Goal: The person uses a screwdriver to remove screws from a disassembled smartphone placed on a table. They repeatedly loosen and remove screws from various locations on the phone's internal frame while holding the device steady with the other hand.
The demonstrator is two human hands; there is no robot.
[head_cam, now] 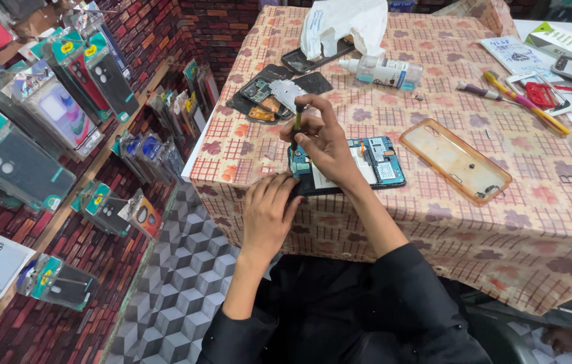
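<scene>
Wall rack (36,128): packaged phone cases hang at far left, well apart from the work.
Left hand (267,214): fingers lie flat and close together, pressing on the near-left corner of the phone — it looks like a brace, so the body cannot slide on the cloth.
Removed parts (274,91): a back cover and a metal plate lie just beyond the hands, set aside yet within reach.
Right hand (326,145): fingers pinched narrow round a screwdriver (296,125), held upright — its tip comes down at the phone's left end.
Phone (373,162): opened, insides up, near the table's front edge, partly under the right hand.
Bottle (383,71): lies on its side behind, near a white bag.
Clear case (456,160): empty, just right of the phone, out of the way.
Tools (522,101): more drivers and a red piece at far right.
Table (434,222): covered in a checked floral cloth.
</scene>
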